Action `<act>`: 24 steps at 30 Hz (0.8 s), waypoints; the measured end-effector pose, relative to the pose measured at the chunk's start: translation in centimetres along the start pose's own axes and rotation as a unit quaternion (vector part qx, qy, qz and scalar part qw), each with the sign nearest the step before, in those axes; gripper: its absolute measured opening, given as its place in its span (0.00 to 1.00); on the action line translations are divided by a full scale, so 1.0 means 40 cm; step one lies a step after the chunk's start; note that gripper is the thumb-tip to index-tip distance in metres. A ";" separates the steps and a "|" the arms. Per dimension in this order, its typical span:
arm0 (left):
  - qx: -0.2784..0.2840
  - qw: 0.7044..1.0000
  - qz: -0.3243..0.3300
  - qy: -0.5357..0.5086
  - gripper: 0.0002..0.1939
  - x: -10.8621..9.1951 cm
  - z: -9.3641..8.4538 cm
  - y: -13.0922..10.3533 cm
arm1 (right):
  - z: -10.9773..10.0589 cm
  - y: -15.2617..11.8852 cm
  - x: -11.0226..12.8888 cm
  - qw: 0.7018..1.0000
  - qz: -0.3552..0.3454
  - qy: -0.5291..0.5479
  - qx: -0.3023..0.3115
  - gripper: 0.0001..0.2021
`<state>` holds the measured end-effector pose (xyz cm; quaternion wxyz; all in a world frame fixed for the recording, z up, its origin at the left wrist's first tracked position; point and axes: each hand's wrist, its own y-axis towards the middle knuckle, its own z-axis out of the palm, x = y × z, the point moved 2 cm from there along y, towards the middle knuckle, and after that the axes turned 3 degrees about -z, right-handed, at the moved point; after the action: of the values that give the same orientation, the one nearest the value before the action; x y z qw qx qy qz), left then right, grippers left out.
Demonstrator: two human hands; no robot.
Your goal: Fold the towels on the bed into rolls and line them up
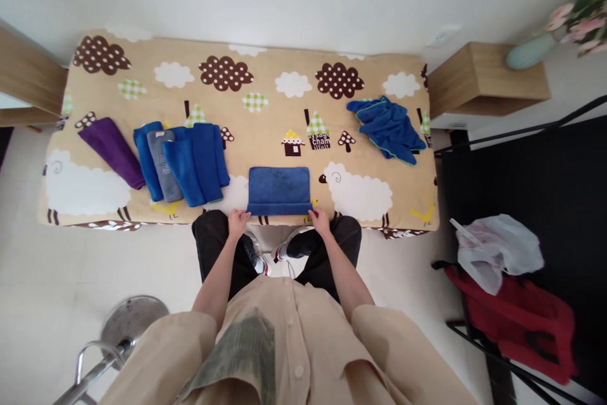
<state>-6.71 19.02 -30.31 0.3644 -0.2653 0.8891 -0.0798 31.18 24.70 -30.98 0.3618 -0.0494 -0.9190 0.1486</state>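
Note:
A blue towel (279, 185) lies flat in front of me near the bed's front edge, with a narrow strip folded over along its near side. My left hand (238, 223) pinches the near left corner of that fold. At the near right corner, my right hand (319, 220) pinches the same fold. Both hands rest low at the edge, above my knees. To the left lie several rolled towels: a purple one (114, 153), a grey one (164, 166) and blue ones (186, 168) side by side. A crumpled blue cloth (386, 129) with green edging lies to the right.
The bed (275, 120) has a tan patterned cover and stands against a white wall. A wooden cabinet (478, 76) with a flower vase (531, 51) is at right. A red bag (516, 323), a white plastic bag (500, 250) and a metal stool base (133, 329) are nearby.

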 end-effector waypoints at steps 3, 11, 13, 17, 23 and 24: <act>0.005 1.000 -0.013 0.015 0.14 0.003 0.008 0.009 | 0.004 0.009 -0.002 1.000 0.016 -0.010 0.008 0.13; 0.010 0.997 -0.038 0.061 0.13 -0.008 0.015 0.006 | 0.012 0.019 0.005 0.997 0.063 -0.043 0.002 0.14; 0.004 0.997 -0.039 0.069 0.13 -0.016 0.013 0.005 | 0.012 0.019 0.011 0.997 0.068 -0.047 -0.004 0.13; -0.007 0.997 -0.011 0.078 0.12 -0.032 -0.002 -0.005 | 0.002 0.002 0.025 0.996 0.061 -0.052 -0.029 0.14; 0.057 0.984 0.156 0.067 0.10 -0.069 -0.026 -0.055 | -0.006 -0.077 0.053 0.990 -0.099 -0.093 -0.036 0.21; 0.085 0.974 0.199 0.071 0.13 -0.080 -0.019 -0.063 | 0.002 -0.089 0.062 0.982 -0.153 -0.106 -0.009 0.22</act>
<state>-4.31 18.54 -26.99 0.3304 -0.0445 0.9375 -0.0999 29.38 21.78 -28.32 0.2802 0.1048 -0.9501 0.0880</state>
